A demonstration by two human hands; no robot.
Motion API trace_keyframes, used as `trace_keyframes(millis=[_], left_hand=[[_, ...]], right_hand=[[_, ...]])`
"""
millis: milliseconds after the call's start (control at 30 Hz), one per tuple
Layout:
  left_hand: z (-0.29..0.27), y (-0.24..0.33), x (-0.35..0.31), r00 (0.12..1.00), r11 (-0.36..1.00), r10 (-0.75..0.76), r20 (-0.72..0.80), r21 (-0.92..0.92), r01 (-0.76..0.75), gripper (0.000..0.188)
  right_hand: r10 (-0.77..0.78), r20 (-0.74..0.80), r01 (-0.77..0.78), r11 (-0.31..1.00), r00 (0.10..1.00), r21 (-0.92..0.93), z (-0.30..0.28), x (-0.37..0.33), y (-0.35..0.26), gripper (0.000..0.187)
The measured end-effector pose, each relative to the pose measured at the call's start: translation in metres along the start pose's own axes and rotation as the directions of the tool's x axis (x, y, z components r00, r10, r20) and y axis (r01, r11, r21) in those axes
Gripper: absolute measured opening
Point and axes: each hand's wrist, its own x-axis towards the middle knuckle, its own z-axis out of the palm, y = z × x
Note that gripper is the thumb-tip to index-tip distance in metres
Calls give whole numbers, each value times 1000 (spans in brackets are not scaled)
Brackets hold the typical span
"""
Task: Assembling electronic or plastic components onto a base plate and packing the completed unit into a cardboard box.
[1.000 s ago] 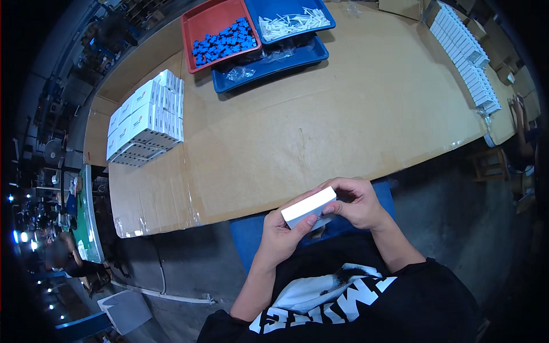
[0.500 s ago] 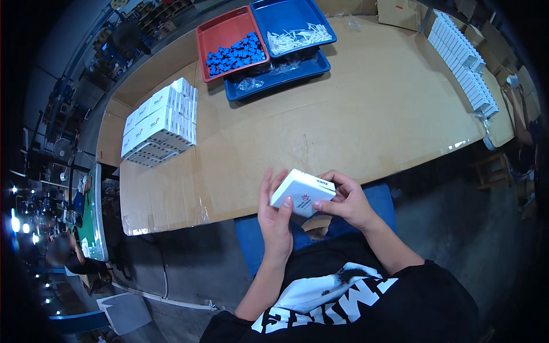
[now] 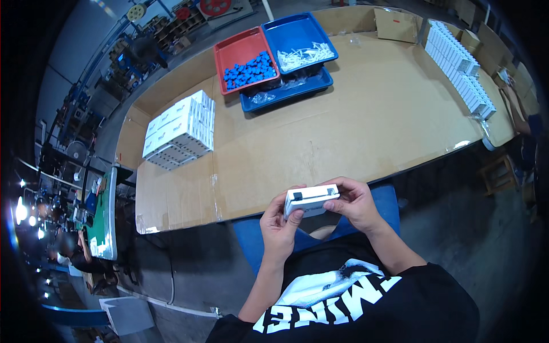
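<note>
Both hands are closing around one small white cardboard box (image 3: 311,199), holding it over the lap near the table's near edge. On the left, the left hand (image 3: 278,231) is gripping its end, thumb pressing the near face, fingers curling behind; half a second ago those fingers were spreading loosely. On the right, the right hand (image 3: 357,207) is pinching the other end, thumb at the near corner, fingers bending over the back. Moments ago the broad face with its red mark was showing; now a long narrow side is facing up, with a dark square at its left end and a smaller dark patch at its right. To me that is reading as handling and turning: the box is remaining in both hands, and this side is coming into view.

Farther out, from the left, a co-worker (image 3: 86,251) is sitting by a green-topped table (image 3: 102,220). Next, a block of stacked white boxes (image 3: 180,128) is standing on the brown cardboard-covered table (image 3: 274,157). Beyond, a red plastic tray (image 3: 237,50) is holding small blue pieces (image 3: 250,72); beside it, a blue plastic tray (image 3: 297,31) is holding thin white pieces (image 3: 306,56). Far right, rows of white boxes (image 3: 457,63) are lining the table.
</note>
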Motion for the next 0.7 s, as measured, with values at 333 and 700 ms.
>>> trace_keyframes(millis=[333,700], left_hand=[[11,19,17,973,997,39,225,59,-54,41],[2,9,18,978,994,104,183,-4,-105,37]], right_hand=[[-153,78,166,967,985,-192,-3,-10,-25,39],[-167,95,186,950,981,-250,1,2,-17,44]])
